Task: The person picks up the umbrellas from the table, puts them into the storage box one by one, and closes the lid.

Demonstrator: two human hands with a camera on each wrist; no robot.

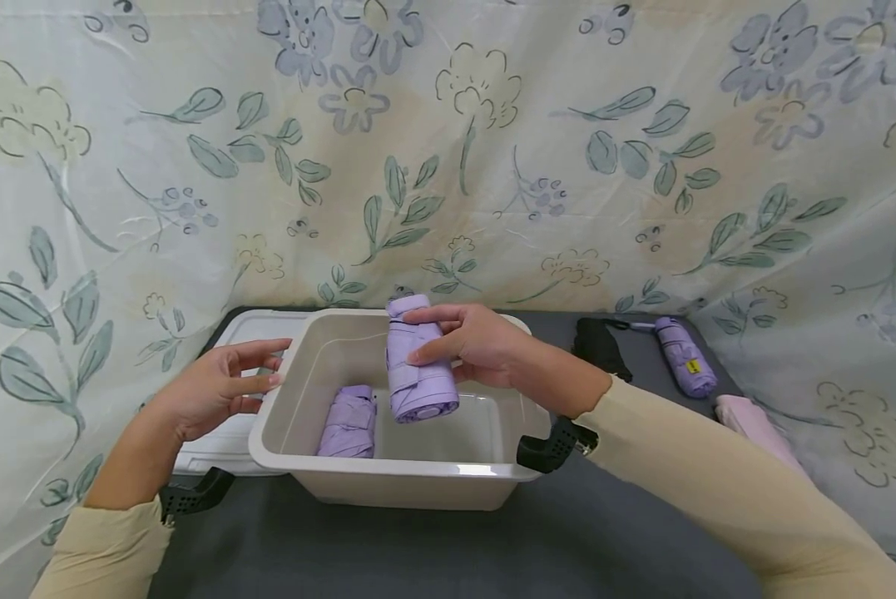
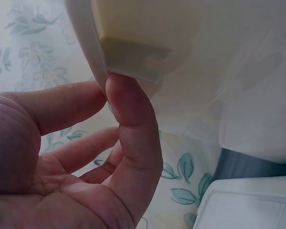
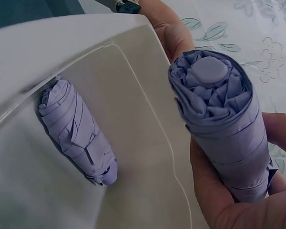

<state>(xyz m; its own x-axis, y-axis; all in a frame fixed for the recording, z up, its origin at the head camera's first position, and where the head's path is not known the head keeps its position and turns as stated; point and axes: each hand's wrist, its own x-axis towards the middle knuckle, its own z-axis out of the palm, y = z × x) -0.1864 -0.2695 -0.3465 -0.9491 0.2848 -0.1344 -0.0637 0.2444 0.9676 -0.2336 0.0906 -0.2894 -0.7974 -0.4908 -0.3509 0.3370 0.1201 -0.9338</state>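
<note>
My right hand grips a rolled lilac folding umbrella over the beige plastic bin, thumb on the near side. In the right wrist view, the umbrella's round end cap and bunched folds face the camera. A second lilac folding umbrella lies inside the bin at its left, against the wall. At the bin's left end is my left hand; in the left wrist view its thumb and index finger pinch the rim beside a small tab, the other fingers curved below.
Left of the bin lies a white lid, partly under it. On the dark grey table at the right are a black cloth item, another lilac folding umbrella and a pink item. A floral curtain hangs behind.
</note>
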